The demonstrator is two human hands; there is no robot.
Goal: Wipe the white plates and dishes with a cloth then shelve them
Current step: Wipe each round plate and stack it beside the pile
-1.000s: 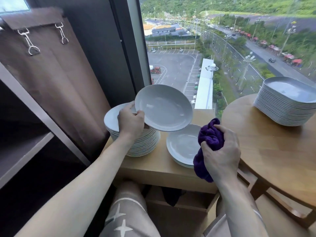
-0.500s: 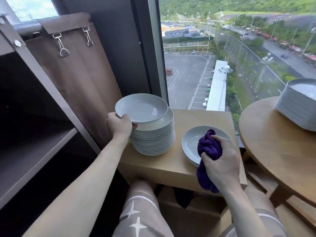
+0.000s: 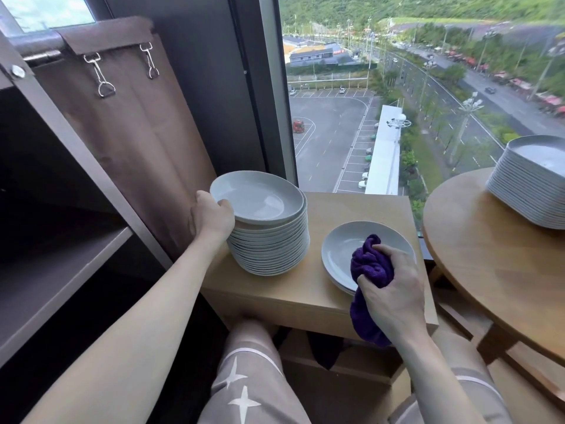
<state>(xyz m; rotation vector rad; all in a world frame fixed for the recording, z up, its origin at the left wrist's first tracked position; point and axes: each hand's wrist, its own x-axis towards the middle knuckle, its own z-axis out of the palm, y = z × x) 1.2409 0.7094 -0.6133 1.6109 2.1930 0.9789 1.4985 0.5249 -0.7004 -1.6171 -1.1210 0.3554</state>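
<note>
Window-side wooden bench (image 3: 305, 296) with white plates, head view
Beside the glass, the bench carries a tall stack of plates (image 3: 272, 252) at its left end and a short stack (image 3: 339, 255) to the right, the two apart. The left hand (image 3: 211, 218) grips the near left rim of the top plate (image 3: 260, 197), thumb on the rim and fingers curled out of sight beneath; that plate lies on the tall stack, set slightly to the left. The right hand (image 3: 394, 292) clutches a bunched purple cloth (image 3: 371, 266) over the near right edge of the short stack, hiding that part; whether the cloth touches the plate cannot be told. On the round table (image 3: 489, 270) at right stands a third stack (image 3: 532, 185), cut off by the frame edge. A brown curtain (image 3: 137, 133) and a dark shelf unit (image 3: 46, 286) fill the left
</note>
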